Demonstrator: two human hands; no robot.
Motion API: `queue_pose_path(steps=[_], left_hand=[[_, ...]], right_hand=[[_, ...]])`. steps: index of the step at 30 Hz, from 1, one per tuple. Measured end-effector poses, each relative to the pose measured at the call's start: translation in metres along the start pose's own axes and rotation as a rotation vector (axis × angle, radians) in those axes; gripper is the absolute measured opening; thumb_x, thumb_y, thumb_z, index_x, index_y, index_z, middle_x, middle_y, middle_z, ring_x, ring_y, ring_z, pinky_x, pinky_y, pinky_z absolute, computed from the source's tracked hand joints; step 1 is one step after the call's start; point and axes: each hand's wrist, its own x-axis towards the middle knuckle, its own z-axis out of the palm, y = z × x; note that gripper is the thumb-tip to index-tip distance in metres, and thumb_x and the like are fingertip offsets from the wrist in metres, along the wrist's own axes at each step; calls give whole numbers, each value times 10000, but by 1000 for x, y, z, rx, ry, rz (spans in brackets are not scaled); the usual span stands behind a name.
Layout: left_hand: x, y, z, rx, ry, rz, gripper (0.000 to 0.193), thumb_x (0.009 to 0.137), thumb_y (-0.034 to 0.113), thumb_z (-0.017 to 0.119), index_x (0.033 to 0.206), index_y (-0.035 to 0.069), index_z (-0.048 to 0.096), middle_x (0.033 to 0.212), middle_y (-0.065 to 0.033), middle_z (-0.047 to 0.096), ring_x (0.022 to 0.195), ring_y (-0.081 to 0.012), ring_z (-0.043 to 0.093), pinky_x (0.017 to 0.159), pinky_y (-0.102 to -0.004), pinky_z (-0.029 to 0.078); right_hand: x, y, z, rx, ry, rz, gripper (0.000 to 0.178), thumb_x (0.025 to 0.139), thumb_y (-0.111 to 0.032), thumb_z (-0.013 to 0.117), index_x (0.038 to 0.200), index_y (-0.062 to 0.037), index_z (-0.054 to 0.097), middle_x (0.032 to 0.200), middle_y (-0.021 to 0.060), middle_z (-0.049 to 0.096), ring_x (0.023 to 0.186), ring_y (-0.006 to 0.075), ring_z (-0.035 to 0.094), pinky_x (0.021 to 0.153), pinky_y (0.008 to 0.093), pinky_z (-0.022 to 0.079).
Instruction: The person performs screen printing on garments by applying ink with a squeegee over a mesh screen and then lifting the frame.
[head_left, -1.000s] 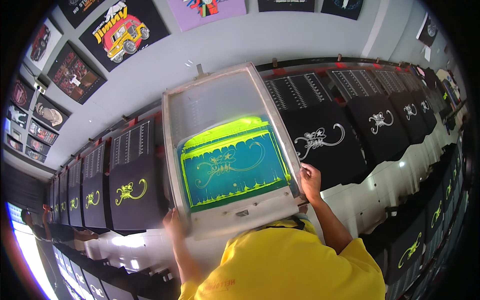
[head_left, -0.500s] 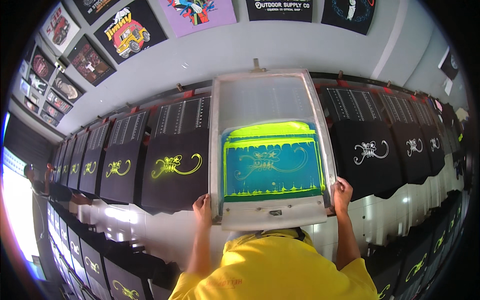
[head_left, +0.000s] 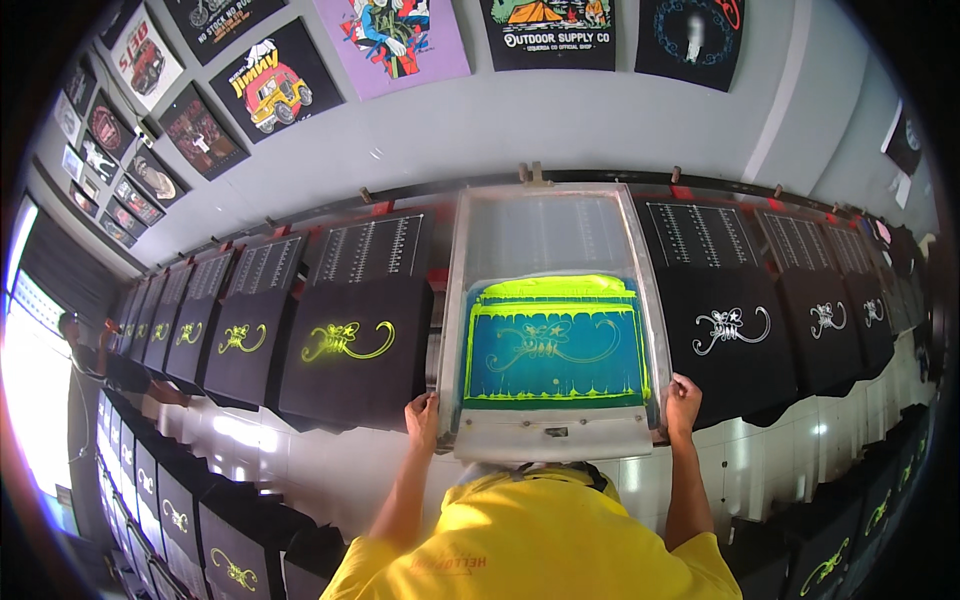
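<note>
A screen printing frame (head_left: 456, 270) with a pale rim lies in front of me among the boards. Its blue-green stencil area (head_left: 560, 385) shows a scrolling design, and thick neon yellow ink (head_left: 558, 288) is banked along the far side. At the frame's near left corner, the fingers of my left hand (head_left: 423, 420) are closed on the edge. My right hand (head_left: 683, 402) pinches the opposite edge, near the right corner. A pale flap with bolts (head_left: 550, 432) spans the near end. What lies beneath the frame is hidden.
A black shirt with a yellow print (head_left: 352, 345) lies on the left board; one with a white print (head_left: 730, 345) lies on the right. More shirts extend both ways and behind me. A rail (head_left: 420, 192) runs along the wall. Another person (head_left: 95, 355) stands far left.
The frame has shifted right and slightly nearer, and a gap now shows between it and the left shirt. Both hands keep hold of its edges. The whole view has tilted a little.
</note>
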Motion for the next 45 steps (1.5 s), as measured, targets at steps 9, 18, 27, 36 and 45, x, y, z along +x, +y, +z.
queue_pose_path(steps=[9, 18, 27, 36, 45], left_hand=[[0, 27, 4, 53, 20, -11, 337, 897, 253, 612, 840, -78, 630, 585, -26, 415, 580, -107, 362, 535, -331, 336], [1, 24, 7, -1, 26, -50, 314, 911, 231, 614, 873, -79, 644, 596, -30, 458, 601, -98, 393, 542, -322, 344], [19, 0, -8, 321, -111, 53, 270, 906, 194, 577, 872, -54, 675, 635, -29, 552, 629, -83, 481, 575, -310, 418], [15, 8, 0, 441, -61, 185, 236, 885, 209, 592, 804, -9, 637, 639, -213, 532, 586, -369, 533, 575, -423, 423], [-4, 31, 5, 419, 126, 357, 253, 926, 231, 605, 862, 0, 685, 700, -183, 635, 654, -358, 643, 576, -407, 500]], right_hand=[[10, -8, 3, -52, -76, 89, 251, 855, -42, 589, 1051, 82, 687, 835, 126, 699, 691, 123, 587, 652, 285, 477], [10, -13, 6, -86, -53, 58, 243, 861, -19, 569, 1044, 87, 688, 900, 198, 721, 729, 188, 663, 676, 294, 509], [8, -15, 11, -72, -48, 34, 229, 867, -30, 593, 1048, 73, 688, 850, 174, 712, 701, 144, 636, 642, 288, 485], [7, -12, 19, -107, -50, 44, 220, 899, -39, 570, 1051, 76, 679, 903, 191, 715, 818, 231, 706, 744, 316, 536], [10, 8, 22, 131, 63, -171, 308, 921, 4, 521, 1210, 23, 626, 1075, 136, 686, 961, 209, 666, 822, 313, 529]])
